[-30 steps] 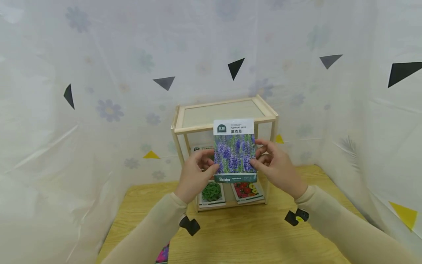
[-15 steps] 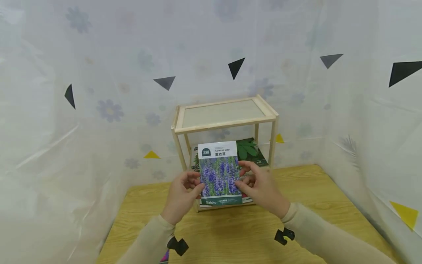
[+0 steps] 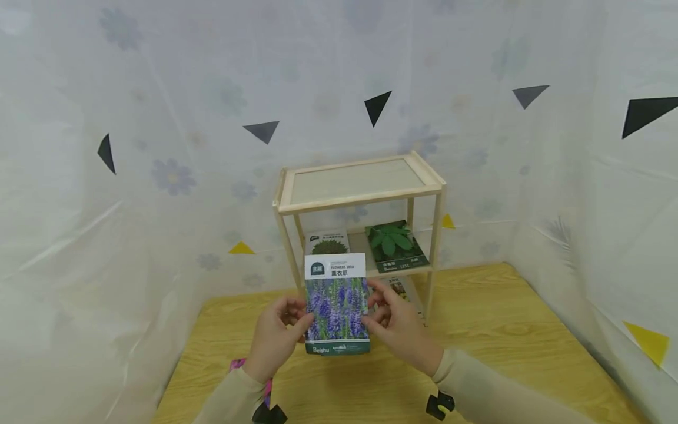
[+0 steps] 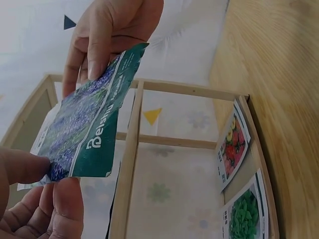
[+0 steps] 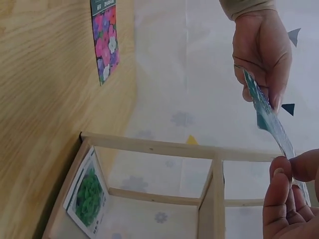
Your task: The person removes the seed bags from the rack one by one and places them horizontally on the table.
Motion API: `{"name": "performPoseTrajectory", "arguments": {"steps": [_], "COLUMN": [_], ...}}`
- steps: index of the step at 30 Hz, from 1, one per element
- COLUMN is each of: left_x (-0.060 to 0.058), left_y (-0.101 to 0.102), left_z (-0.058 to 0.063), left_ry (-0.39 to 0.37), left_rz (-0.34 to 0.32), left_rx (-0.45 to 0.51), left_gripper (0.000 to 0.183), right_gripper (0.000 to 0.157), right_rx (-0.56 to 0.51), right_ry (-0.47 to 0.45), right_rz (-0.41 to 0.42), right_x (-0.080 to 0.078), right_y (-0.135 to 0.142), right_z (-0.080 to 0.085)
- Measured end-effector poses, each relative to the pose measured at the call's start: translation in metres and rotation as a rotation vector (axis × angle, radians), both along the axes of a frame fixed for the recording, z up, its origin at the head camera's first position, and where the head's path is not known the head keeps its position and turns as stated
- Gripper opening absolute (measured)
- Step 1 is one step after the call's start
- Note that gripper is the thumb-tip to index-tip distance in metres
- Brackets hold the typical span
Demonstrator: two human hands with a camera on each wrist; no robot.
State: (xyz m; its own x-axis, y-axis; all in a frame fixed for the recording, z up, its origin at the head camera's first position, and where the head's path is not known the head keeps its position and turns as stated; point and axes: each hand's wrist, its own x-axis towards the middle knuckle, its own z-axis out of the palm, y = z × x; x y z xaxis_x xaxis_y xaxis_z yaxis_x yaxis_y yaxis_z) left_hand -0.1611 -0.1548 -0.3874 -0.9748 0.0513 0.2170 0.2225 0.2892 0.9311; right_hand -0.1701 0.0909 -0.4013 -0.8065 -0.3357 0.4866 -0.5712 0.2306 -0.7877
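A flower seed packet [image 3: 336, 306] with purple lavender spikes, a white top and a green bottom band is held upright in front of a small wooden shelf. My left hand [image 3: 279, 337] pinches its left edge between thumb and fingers. At the opposite edge, my right hand [image 3: 398, 327] pinches it the same way. In the left wrist view the packet [image 4: 82, 119] tilts, its green band facing the camera. The right wrist view catches it almost edge-on.
The wooden shelf [image 3: 360, 200] stands at the table's back. A dark green leaf packet [image 3: 396, 246] and a white-topped packet [image 3: 327, 241] lie on its middle tier. Its bottom tier bears a red-and-yellow packet [image 4: 234, 144] and a green-leaf packet [image 4: 245, 214]. A pink-flowered packet [image 5: 105, 42] lies on the table [image 3: 477, 330].
Both hands have brought the lavender packet down and to the left, away from the shelf. The packets on the middle tier now show above and beside it.
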Motion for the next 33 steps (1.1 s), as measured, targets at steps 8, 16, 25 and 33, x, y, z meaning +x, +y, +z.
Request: {"name": "performPoseTrajectory", "arguments": {"steps": [8, 16, 25, 33], "left_x": [0.005, 0.009, 0.010, 0.010], "left_y": [-0.010, -0.018, -0.028, -0.039], "left_z": [-0.019, -0.035, -0.055, -0.074], "left_ry": [-0.068, -0.141, -0.182, -0.226], "left_rz": [0.024, 0.058, 0.087, 0.066], "left_rx": [-0.086, -0.159, -0.192, -0.255], "left_gripper": [0.019, 0.021, 0.022, 0.024], "right_gripper": [0.072, 0.085, 0.089, 0.099], "right_rx": [0.027, 0.061, 0.176, 0.280], "right_ry": [-0.104, -0.147, -0.102, -0.201], "right_rz": [0.043, 0.102, 0.115, 0.193], "right_x": [0.022, 0.010, 0.011, 0.010], "right_y": [-0.012, -0.020, -0.026, -0.033], "right_z": [-0.001, -0.051, -0.071, -0.092]}}
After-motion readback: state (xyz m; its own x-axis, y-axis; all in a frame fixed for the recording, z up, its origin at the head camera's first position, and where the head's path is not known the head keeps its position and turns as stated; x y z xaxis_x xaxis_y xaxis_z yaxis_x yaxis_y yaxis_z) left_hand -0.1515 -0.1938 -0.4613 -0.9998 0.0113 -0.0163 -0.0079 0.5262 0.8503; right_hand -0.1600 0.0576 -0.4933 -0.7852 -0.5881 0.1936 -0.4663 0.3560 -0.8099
